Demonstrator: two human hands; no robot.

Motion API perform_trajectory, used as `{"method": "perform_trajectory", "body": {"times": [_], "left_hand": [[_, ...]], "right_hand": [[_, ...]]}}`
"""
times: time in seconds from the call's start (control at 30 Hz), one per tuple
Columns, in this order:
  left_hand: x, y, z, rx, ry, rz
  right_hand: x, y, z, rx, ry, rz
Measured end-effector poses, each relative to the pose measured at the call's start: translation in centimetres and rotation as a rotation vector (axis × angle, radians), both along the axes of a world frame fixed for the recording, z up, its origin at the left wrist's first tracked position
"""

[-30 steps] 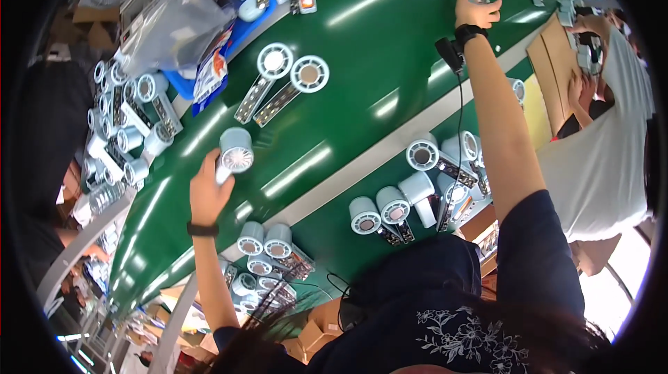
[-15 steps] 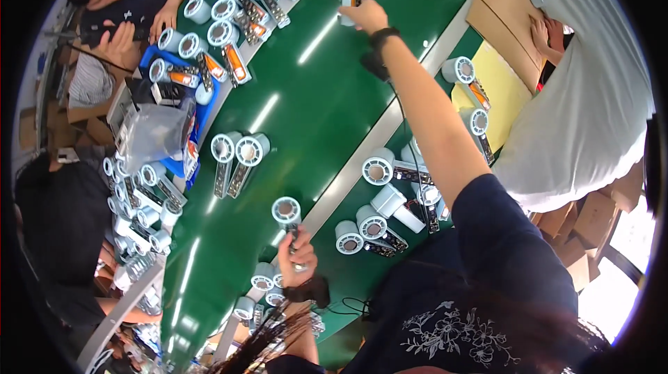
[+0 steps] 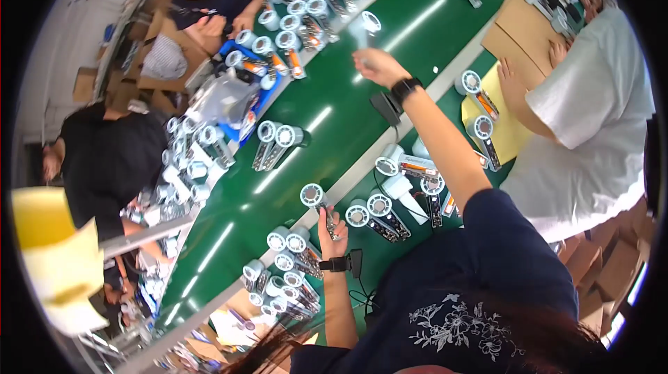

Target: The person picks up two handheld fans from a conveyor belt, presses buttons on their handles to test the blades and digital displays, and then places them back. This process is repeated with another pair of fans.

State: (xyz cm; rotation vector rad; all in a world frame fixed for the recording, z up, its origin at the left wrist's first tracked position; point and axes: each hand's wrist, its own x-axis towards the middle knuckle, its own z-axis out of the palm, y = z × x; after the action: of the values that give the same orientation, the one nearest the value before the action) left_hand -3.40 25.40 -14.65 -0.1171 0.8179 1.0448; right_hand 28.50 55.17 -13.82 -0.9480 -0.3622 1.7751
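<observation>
One left hand low, gripping a round-headed device, right hand outstretched, grip unclear, hands apart

"From where?"
"Head-worn, aimed down from above left fingers and right fingers."
"Facing where, how near?"
"Outward past both, over the green tabletop; near, in wide fisheye."

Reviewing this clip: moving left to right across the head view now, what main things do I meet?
Yellow paper → pair of round-headed gadgets → left hand holding another gadget → right hand → two gadgets by a yellow mat → co-worker's grey shirt.
</observation>
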Motion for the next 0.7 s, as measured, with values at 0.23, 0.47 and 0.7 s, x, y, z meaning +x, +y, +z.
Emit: {"method": "perform_trajectory", "body": {"times": [0.23, 0.47, 0.7], "left_hand": [[-1.7, -5.6, 9.0, 0.196, -0.070, 0.229], [-1.2, -15.2, 15.9, 0.469, 0.128, 0.212], [0.4, -19.6, 19.0, 0.616, 0.123, 0.410]], "right_hand": [[-9.1, -16.3, 17.9, 0.333, -0.093, 0.205], [-14.5, -27.2, 17.9, 0.493, -0.307, 0.316], [-16.3, -33.2, 18.8, 0.407, -0.116, 0.383]]}}
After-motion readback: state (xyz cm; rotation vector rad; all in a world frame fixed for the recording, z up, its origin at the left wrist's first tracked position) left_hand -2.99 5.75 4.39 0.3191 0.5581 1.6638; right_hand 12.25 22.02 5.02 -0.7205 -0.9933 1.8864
